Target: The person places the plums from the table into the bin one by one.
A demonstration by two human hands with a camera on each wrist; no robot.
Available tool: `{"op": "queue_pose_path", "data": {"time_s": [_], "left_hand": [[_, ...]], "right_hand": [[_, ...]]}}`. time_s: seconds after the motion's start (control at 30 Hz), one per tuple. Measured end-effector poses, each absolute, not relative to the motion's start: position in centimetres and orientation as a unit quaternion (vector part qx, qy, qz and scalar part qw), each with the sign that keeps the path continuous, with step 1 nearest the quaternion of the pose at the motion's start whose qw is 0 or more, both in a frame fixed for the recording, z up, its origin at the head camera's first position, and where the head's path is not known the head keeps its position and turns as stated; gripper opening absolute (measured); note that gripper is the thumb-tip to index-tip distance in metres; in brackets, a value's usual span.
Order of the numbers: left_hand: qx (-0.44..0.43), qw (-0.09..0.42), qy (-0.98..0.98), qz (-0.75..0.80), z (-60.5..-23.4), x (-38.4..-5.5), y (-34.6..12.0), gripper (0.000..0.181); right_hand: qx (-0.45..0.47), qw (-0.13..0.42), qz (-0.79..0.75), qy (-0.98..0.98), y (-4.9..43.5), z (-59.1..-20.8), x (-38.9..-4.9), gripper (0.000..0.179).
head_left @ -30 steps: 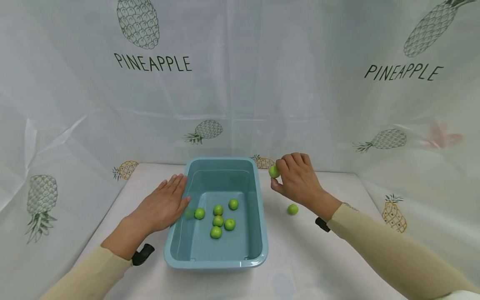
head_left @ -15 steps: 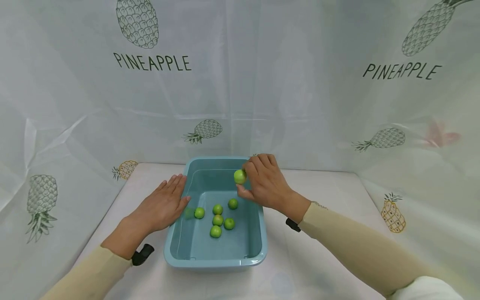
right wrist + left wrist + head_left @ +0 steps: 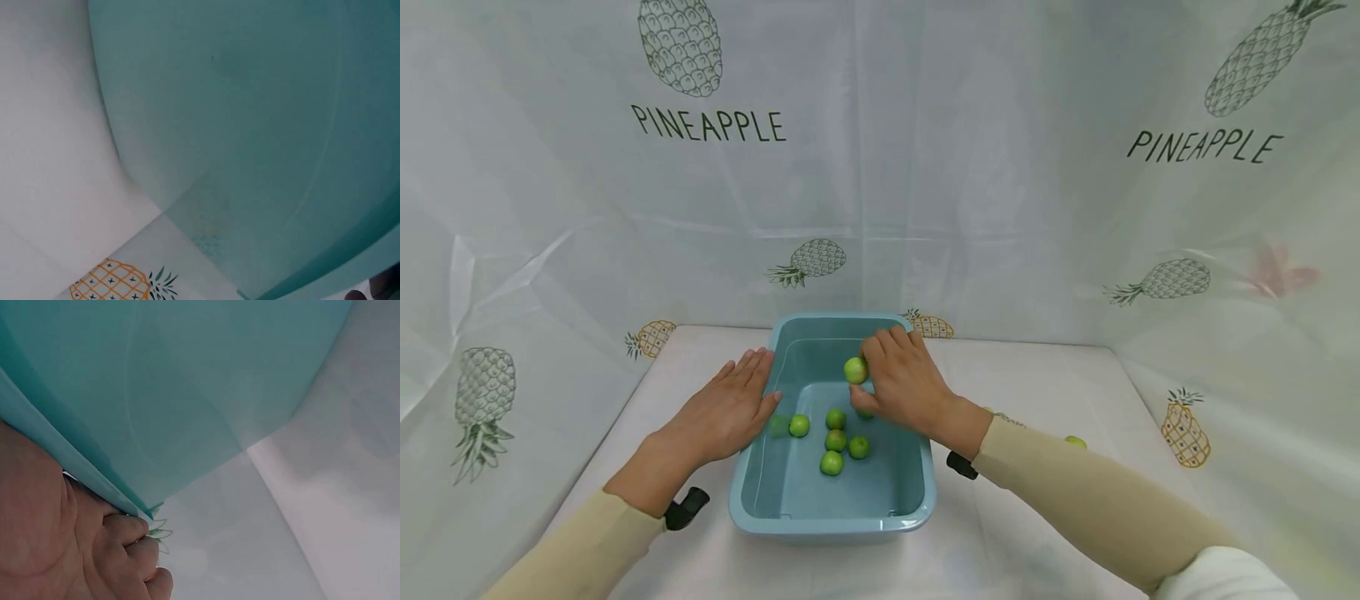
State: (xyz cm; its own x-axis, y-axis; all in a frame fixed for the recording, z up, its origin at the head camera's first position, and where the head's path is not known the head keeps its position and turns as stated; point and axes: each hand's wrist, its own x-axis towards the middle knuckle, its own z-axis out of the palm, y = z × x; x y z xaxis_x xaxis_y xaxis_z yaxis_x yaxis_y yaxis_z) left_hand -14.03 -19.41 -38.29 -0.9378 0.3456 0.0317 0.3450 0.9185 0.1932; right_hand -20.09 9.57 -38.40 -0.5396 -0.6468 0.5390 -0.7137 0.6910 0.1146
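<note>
In the head view, a light blue plastic basin [image 3: 831,527] stands on the table, with several small round green fruits [image 3: 831,463] on its floor. My right hand [image 3: 906,379] is over the basin's right side. Its thumb and fingers pinch another green fruit [image 3: 856,370] above the basin floor and partly cover one lying below. My left hand [image 3: 722,412] rests on the left rim, fingers extended and thumb reaching over the edge. In the left wrist view, the palm and fingers [image 3: 128,550] lie against the rim's underside. The right wrist view shows mostly the basin's outer wall [image 3: 237,125].
A green fruit [image 3: 1076,442] lies on the table to the right, partly covered by my right sleeve [image 3: 1075,492]. The white tablecloth [image 3: 1022,367] bears faint prints. Behind the table hangs a pale sheet [image 3: 970,192] with pineapple drawings.
My right hand has carried the green fruit leftward from beside the basin to over it. The moved sleeve now covers one table fruit's former spot; another shows beyond it. My left hand stays put.
</note>
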Motion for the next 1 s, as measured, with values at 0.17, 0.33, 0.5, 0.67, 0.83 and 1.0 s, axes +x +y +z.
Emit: {"op": "queue_pose_path", "data": {"time_s": [0.17, 0.33, 0.5, 0.67, 0.83, 1.0], "left_hand": [[0.175, 0.002, 0.979, 0.101, -38.3, -14.0, -19.3, 0.069], [0.174, 0.002, 0.979, 0.102, -38.4, -14.0, -19.3, 0.069], [0.175, 0.000, 0.979, 0.101, -38.5, -14.1, -19.4, 0.070], [0.174, 0.001, 0.979, 0.103, -38.7, -14.2, -19.4, 0.070], [0.170, 0.004, 0.980, 0.106, -38.8, -14.2, -19.4, 0.070], [0.169, 0.009, 0.980, 0.106, -38.9, -14.3, -19.5, 0.070]], "right_hand": [[0.382, 0.259, 0.051, -0.886, 9.3, -39.1, -19.7, 0.030], [0.372, 0.243, 0.034, -0.895, 9.3, -39.7, -19.6, 0.030], [0.370, 0.247, 0.030, -0.895, 9.4, -39.9, -19.7, 0.031], [0.364, 0.256, 0.015, -0.895, 9.4, -40.0, -19.7, 0.035], [0.356, 0.246, 0.002, -0.902, 9.5, -40.0, -19.8, 0.041], [0.353, 0.249, 0.007, -0.902, 9.5, -40.0, -19.8, 0.035]]}}
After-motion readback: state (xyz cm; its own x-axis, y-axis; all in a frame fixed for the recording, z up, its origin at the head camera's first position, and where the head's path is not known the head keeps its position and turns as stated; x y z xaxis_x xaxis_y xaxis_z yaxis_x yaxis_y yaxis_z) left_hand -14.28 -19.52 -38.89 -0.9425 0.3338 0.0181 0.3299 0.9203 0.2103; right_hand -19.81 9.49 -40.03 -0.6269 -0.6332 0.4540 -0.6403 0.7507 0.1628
